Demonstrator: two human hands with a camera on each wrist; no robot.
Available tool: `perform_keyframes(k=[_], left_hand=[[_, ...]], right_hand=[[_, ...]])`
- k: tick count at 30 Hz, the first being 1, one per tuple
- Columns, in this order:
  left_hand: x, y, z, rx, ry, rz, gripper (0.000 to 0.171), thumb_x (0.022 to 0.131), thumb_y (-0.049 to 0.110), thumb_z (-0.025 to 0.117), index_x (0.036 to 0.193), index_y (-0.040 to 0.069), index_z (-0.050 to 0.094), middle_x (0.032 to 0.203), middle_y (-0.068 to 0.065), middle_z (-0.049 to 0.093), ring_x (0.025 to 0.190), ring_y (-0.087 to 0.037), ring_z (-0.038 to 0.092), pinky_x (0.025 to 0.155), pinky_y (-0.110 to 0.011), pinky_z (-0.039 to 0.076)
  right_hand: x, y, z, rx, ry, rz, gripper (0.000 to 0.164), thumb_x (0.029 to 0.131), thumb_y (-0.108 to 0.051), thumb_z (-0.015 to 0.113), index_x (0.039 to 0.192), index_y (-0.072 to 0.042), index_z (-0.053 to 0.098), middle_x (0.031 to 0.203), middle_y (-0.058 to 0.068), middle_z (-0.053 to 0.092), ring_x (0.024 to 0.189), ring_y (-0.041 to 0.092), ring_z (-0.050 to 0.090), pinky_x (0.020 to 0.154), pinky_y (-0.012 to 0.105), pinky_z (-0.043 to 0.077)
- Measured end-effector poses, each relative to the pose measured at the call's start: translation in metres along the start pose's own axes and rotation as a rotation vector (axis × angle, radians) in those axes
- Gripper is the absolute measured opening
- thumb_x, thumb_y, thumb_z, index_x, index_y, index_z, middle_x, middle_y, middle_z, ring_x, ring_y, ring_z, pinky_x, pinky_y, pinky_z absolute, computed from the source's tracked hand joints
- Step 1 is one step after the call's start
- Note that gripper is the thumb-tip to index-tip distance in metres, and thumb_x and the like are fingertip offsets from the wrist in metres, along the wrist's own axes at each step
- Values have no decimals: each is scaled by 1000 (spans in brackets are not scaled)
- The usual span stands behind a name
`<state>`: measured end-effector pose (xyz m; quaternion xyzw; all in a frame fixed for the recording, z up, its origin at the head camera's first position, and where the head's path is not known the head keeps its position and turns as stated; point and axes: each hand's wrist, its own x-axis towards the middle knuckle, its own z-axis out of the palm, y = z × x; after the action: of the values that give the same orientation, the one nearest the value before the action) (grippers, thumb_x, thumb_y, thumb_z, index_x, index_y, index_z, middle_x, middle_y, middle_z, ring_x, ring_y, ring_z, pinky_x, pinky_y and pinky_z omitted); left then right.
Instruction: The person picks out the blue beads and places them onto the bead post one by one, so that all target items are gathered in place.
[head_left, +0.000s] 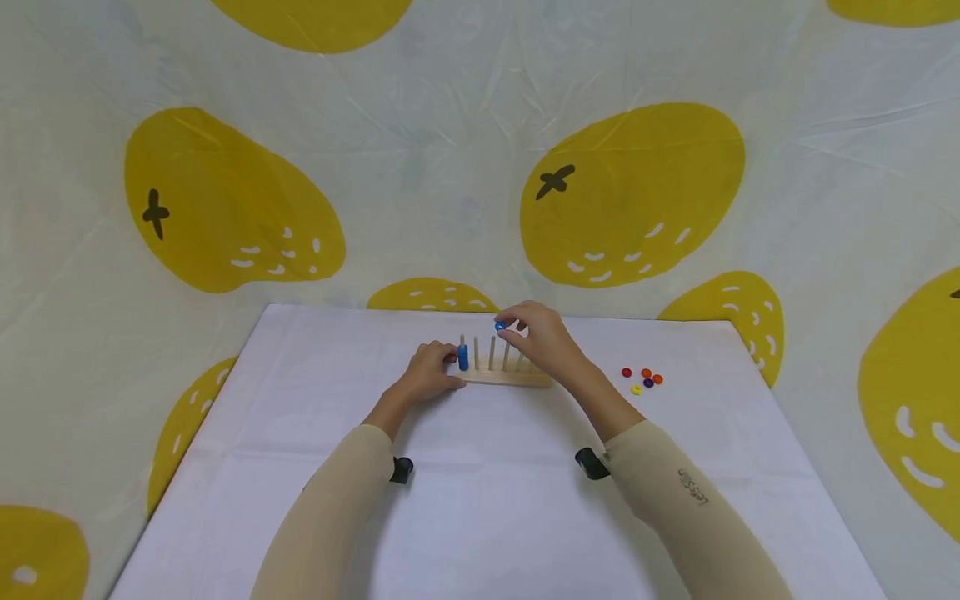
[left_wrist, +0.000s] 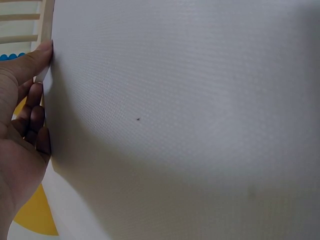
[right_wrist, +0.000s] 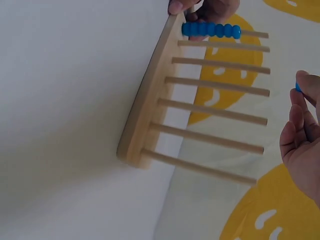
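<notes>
A wooden rack (head_left: 504,379) with a row of upright pegs stands toward the back of the table. Its leftmost peg carries several stacked blue beads (right_wrist: 212,30), the peg's tip bare above them; the other pegs hold none in the right wrist view. At the rack's left end my left hand (head_left: 429,372) grips the base, thumb at the front and fingers behind. Between thumb and fingertip, my right hand (head_left: 546,342) pinches a single blue bead (head_left: 500,326) above the pegs, apart from them. That bead is mostly hidden by fingers in the right wrist view.
Right of the rack lie several loose beads: a red bead (head_left: 626,372), two orange beads (head_left: 657,379), a purple bead (head_left: 648,383) and a yellow bead (head_left: 637,390). A white cloth (head_left: 487,517) covers the table. Behind hangs a fruit-patterned curtain (head_left: 435,167).
</notes>
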<state>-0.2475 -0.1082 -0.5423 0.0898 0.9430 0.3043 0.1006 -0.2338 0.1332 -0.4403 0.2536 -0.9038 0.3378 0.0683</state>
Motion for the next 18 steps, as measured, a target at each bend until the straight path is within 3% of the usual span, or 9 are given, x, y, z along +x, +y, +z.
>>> perform_keyframes(k=[10,18], left_hand=[[2,-2,1,16,0,15,64,84,28,87,139,6,62,123,-8,63,117,-27,50,109,-44,44],[4,-4,2,9,11,23,62,83,28,89,136,6,64,121,-7,65,116,-27,51,108,-44,44]], right_hand=[[13,-9,19,14,-45,-4,23,97,-16,72,119,-6,74,110,9,71,98,26,66,86,38,59],[20,-13,30,45,-64,-3,23,97,-14,73,117,-5,73,110,9,73,99,26,65,90,41,58]])
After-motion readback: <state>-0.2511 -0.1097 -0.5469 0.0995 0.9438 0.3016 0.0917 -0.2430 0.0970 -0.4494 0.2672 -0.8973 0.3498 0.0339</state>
